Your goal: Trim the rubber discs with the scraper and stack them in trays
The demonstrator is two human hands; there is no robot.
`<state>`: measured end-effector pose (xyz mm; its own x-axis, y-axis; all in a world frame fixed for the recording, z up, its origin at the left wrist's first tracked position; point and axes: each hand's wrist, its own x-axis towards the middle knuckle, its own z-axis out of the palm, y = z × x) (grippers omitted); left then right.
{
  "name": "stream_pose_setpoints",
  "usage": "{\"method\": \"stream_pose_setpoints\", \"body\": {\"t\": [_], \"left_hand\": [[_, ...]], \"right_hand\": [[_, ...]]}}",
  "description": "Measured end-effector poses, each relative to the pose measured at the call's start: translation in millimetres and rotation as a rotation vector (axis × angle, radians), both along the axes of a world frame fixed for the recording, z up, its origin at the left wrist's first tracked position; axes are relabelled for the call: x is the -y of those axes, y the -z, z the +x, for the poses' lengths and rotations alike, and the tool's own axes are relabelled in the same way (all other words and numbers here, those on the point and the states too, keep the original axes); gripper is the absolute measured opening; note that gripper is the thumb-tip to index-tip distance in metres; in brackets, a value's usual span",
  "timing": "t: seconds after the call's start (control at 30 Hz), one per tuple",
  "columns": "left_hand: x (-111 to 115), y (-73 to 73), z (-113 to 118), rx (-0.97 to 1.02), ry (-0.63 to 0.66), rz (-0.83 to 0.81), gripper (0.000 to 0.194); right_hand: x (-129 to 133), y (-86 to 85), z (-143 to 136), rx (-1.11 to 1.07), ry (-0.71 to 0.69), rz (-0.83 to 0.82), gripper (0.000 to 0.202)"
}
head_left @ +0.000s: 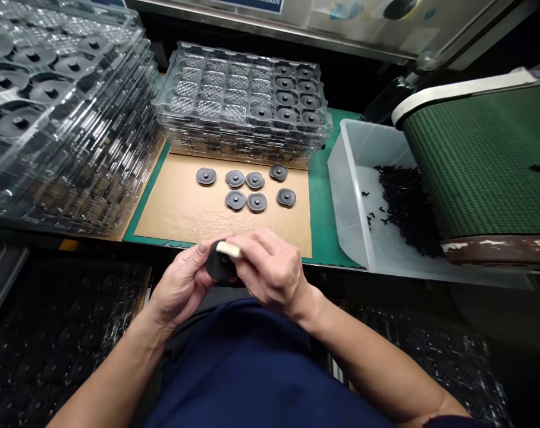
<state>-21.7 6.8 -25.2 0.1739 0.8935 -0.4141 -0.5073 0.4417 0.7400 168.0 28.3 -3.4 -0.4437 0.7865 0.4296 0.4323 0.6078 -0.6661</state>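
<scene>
Item: one black disc (215, 270), lower centre of the frame, raised at the bench's near edge. Our left hand (183, 282) has thumb and fingers closed on its left rim, which we judge leaves the face free.

Item: one pale block (229, 249), pinched between thumb and fingers of our right hand (274, 270), lying across the disc's upper face; blur hides whether they touch.

Item: seven loose discs (256, 202), mid-frame on a cardboard sheet (172, 193), spaced apart or nearly touching, presumably laid out for easy picking; the sheet likely shields them from the green mat (319, 214).

Item: one stack of clear trays (238, 139), upper centre, discs seated in its right-hand pockets, each pocket probably keeping its disc from rubbing.

Item: one taller tray stack (118, 125), upper left, loaded on top.

Item: one translucent bin (345, 190), right of frame, holding small black parts (410, 208), beneath a green belt (479, 160).

Edges and room: bare cardboard lies between our hands and the loose discs; the tall stack bounds the left, the bin wall the right, the trays the far side.
</scene>
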Motion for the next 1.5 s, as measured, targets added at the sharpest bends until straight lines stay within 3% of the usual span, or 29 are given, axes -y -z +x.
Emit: {"method": "stream_pose_setpoints", "body": {"t": [0.1,0.17,0.3,0.4,0.67,0.77,0.83,0.93,1.0,1.03,1.17,1.33,1.5], "left_hand": [[-0.4,-1.4,6.1,-0.117,-0.286,0.132,0.052],[-0.3,-2.4,6.0,-0.174,-0.301,0.148,0.053],[1.0,-3.8,-1.6,-0.142,-0.028,0.021,0.049],[2.9,-2.5,-6.1,-0.099,0.117,-0.036,0.050],[10.6,8.6,-6.2,0.092,0.209,-0.225,0.048],[10.5,8.7,-3.5,0.159,0.167,-0.214,0.043],[8.5,7.3,-0.7,0.163,0.030,-0.140,0.037],[5.5,4.9,3.2,0.055,-0.221,0.025,0.042],[5.0,3.7,4.2,-0.019,-0.300,0.113,0.048],[5.3,3.1,4.2,-0.033,-0.310,0.140,0.048],[7.3,0.3,0.9,-0.013,-0.279,0.119,0.044],[8.6,-2.9,-3.2,0.032,-0.261,0.030,0.045],[10.3,-1.6,-6.2,0.096,-0.086,-0.078,0.037]], "right_hand": [[4.4,2.0,-8.8,-0.150,0.140,-0.442,0.020],[6.5,4.3,-11.5,-0.189,0.117,-0.566,0.023],[6.4,7.8,-7.4,-0.065,0.067,-0.258,0.018],[6.0,9.2,-3.3,0.037,-0.015,-0.129,0.025],[-4.4,9.3,-0.7,0.093,-0.274,0.105,0.025],[-6.9,9.0,-1.5,0.075,-0.312,0.131,0.024],[-4.8,10.1,-4.4,0.027,-0.146,0.047,0.020],[1.5,12.3,-11.2,-0.078,0.128,-0.319,0.016],[4.5,13.0,-15.1,-0.137,0.119,-0.539,0.020],[4.9,13.0,-16.3,-0.153,0.090,-0.573,0.020],[0.8,11.2,-15.4,-0.122,0.129,-0.365,0.016],[-4.0,7.1,-8.8,-0.066,-0.041,-0.276,0.009],[-7.4,6.9,-3.9,0.115,-0.015,-0.062,0.016]]}}
